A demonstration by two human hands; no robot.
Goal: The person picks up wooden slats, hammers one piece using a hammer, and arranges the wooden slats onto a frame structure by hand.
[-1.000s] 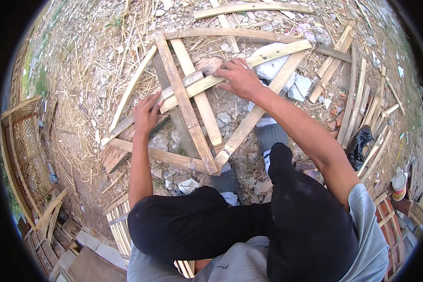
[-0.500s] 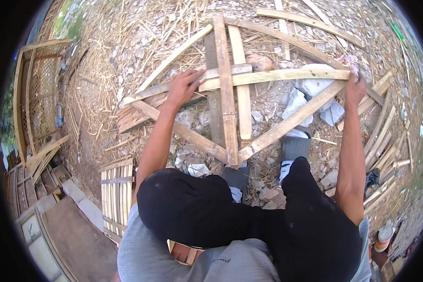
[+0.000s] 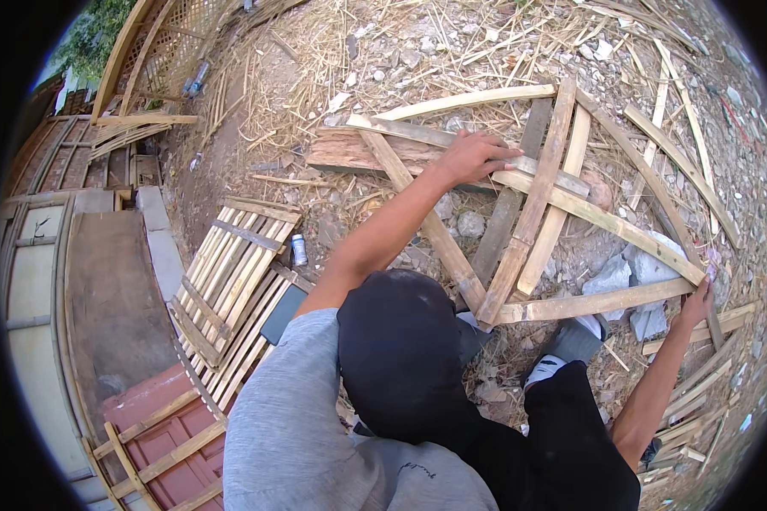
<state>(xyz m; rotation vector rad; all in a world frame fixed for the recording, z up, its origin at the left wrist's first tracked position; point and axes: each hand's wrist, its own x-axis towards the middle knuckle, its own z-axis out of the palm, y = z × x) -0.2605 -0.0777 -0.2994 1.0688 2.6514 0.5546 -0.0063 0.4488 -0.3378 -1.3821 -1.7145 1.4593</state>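
Note:
A diamond-shaped frame of wooden slats lies before my feet. Its upright slat (image 3: 539,209) crosses a pale horizontal slat (image 3: 618,226) near the middle. My left hand (image 3: 477,159) rests with fingers stretched on the grey slat (image 3: 405,130), close to where it overlaps the pale one. At the frame's right corner, my right hand (image 3: 697,303) has its fingers closed round the slat ends; part of the grip is hidden. A small pinkish, blurred bit (image 3: 712,258) shows just above that hand. The lower right slat (image 3: 601,301) runs from this corner down to the bottom joint.
Under the frame's left side is a rough timber block (image 3: 358,152); pale rocks (image 3: 648,264) lie under its right. Loose slats (image 3: 686,170) lie beyond. A slatted wooden panel (image 3: 239,272), a small bottle (image 3: 299,249) and a brown board (image 3: 119,298) are at my left.
The view has turned left, so the frame now appears farther right and tilted. More of the panels on my left shows. Both hands stay at about the same parts of the frame.

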